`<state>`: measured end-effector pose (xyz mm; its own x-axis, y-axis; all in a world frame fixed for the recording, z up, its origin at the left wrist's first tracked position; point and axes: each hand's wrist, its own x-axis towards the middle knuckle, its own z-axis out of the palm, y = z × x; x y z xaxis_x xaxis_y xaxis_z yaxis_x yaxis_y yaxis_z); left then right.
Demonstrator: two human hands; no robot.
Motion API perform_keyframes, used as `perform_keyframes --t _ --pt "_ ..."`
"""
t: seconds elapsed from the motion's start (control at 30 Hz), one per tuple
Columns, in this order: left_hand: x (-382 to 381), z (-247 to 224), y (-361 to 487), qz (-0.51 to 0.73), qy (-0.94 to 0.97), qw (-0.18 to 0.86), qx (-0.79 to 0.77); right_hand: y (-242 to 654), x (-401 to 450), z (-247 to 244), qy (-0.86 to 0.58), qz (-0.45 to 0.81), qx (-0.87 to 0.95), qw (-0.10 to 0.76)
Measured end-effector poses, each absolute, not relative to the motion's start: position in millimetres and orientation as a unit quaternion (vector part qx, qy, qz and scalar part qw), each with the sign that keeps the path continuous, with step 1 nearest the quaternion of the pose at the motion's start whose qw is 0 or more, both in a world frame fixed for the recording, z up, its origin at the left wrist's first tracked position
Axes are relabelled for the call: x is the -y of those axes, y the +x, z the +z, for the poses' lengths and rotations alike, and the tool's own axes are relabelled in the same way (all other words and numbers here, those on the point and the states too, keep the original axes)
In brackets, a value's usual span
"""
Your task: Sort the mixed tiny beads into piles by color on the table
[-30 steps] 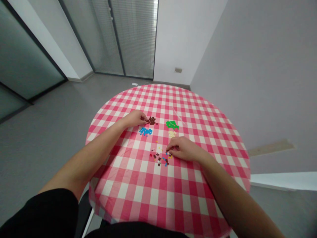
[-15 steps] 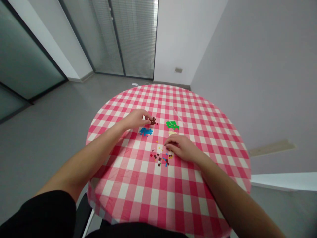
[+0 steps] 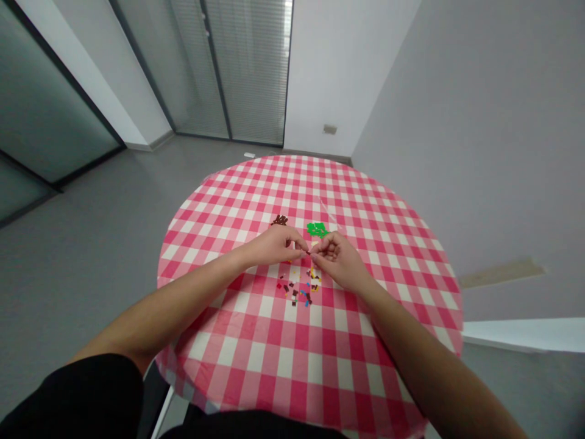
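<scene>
My left hand and my right hand meet fingertip to fingertip above the table. Between their pinched fingers shows a small dark brown piece, too tiny to make out in detail. Just beyond my left hand lies a pile of dark brown pieces. Green pieces are heaped behind my right hand. Nearer to me, below both hands, small mixed pieces in brown, red, blue, yellow and white are scattered. The blue pile is hidden by my left hand.
The round table wears a red and white checked cloth. Behind it are a glass door with blinds and a white wall. A white ledge is at the right.
My left hand has moved from the brown pile toward me and to the right, meeting my right hand. The right hand has risen slightly away from the mixed pieces.
</scene>
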<state>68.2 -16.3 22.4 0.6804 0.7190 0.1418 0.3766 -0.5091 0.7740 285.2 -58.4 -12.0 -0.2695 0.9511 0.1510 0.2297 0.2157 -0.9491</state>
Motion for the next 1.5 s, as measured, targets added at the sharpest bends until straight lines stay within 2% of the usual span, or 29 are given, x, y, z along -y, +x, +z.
perform_keyframes --t 0.37,0.5,0.63,1.03,1.13,1.37,1.5 --pt "12 23 67 0.199 0.865 0.346 -0.303 283 61 -11 -0.475 0.366 0.698 0.392" --pt "-11 21 46 0.223 0.831 0.329 -0.389 284 61 -6 -0.486 0.350 0.688 0.409" --pt "-37 14 15 0.180 0.806 0.294 -0.481 287 60 -5 -0.492 0.343 0.692 0.402" --pt "-54 -6 1 0.149 0.813 0.283 -0.487 286 61 -5 -0.501 0.306 0.709 0.392" --pt "-55 -4 3 0.144 0.814 0.277 -0.490 288 61 -3 -0.493 0.321 0.728 0.352" --pt "-58 -9 8 0.154 0.800 0.274 -0.511 289 62 8 -0.424 0.280 0.843 0.179" --pt "-60 -11 9 0.161 0.794 0.280 -0.515 290 63 11 -0.417 0.279 0.856 0.125"
